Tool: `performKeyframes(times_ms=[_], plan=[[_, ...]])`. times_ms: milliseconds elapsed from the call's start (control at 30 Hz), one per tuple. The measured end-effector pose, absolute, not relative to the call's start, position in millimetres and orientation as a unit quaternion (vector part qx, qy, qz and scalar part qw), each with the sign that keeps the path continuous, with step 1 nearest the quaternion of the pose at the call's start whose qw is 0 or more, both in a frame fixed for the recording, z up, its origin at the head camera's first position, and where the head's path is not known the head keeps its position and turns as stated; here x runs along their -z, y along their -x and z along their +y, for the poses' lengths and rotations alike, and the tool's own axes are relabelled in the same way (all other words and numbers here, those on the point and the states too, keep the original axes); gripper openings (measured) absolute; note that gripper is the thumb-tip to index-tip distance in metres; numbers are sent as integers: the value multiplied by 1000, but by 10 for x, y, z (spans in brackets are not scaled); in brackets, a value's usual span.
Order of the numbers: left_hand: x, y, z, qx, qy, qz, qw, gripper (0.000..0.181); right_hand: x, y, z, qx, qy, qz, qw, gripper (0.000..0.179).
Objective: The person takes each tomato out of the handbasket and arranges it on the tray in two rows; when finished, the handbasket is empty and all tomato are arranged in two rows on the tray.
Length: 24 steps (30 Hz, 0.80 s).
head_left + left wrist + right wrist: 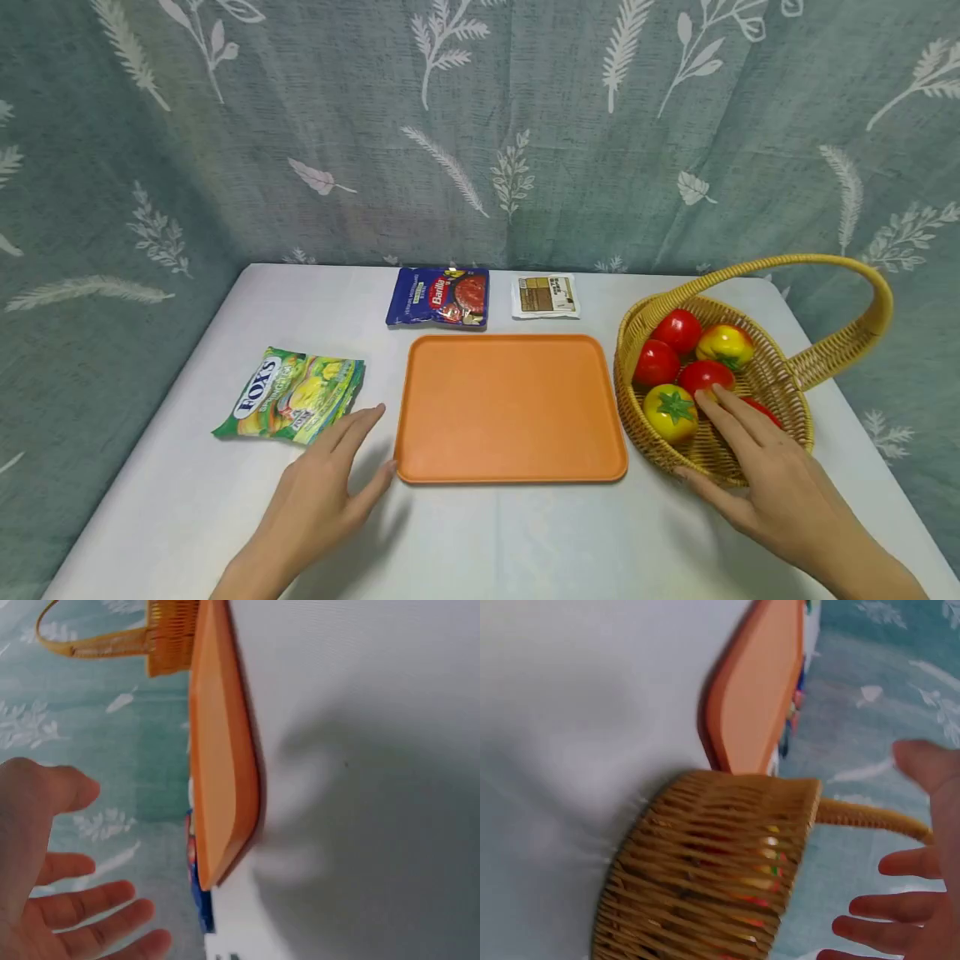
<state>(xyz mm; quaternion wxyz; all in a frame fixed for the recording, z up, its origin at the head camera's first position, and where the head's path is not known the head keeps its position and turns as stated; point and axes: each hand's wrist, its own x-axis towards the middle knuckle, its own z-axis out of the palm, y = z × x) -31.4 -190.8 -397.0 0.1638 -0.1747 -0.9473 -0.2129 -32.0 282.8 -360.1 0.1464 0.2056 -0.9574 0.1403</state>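
Out over the basket (771, 367) with the right hand (787, 492), fingers nearly straight and parted, nothing in the grasp! Fingertips right over a red tomato (701, 375); cannot tell whether touching or just above. Close by on the left, a yellow tomato (670, 417), green star on top, and farther back two more red tomatoes (678, 330) beside a yellow-and-red fruit (725, 346). Up and off to the right, the handle (881, 304) in a wide loop.

Across to the left hand (318, 492): relaxed, fingers spread, free of any load, shadow below on the desk (510, 542). Thumb near the tray's (510, 408) near left corner, fingers near the green bag (300, 396).

In the middle, between the hands and just left of the basket, that orange tray, lying flat. Past its far edge, a blue pouch (442, 297) and a small white sachet (546, 297), side by side. Behind everything, leafy green cloth (360, 167).
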Motion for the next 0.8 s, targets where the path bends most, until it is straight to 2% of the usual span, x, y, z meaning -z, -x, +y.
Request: performKeyframes(times_ms=[100, 200, 400, 800], plan=[[4014, 351, -1909, 245, 158, -940, 175, 62, 3593, 361, 2873, -161, -204, -952, 165, 87], [4068, 386, -1909, 273, 137, -938, 164, 61, 3611, 410, 2895, -173, -199, -949, 171, 82], [4194, 452, -1865, 332, 104, -929, 124, 58, 3656, 505, 2910, -204, -184, -950, 148, 77], [4314, 552, -1812, 373, 76, -920, 96, 57, 3789, 714, 2931, -223, -173, -951, 124, 70]])
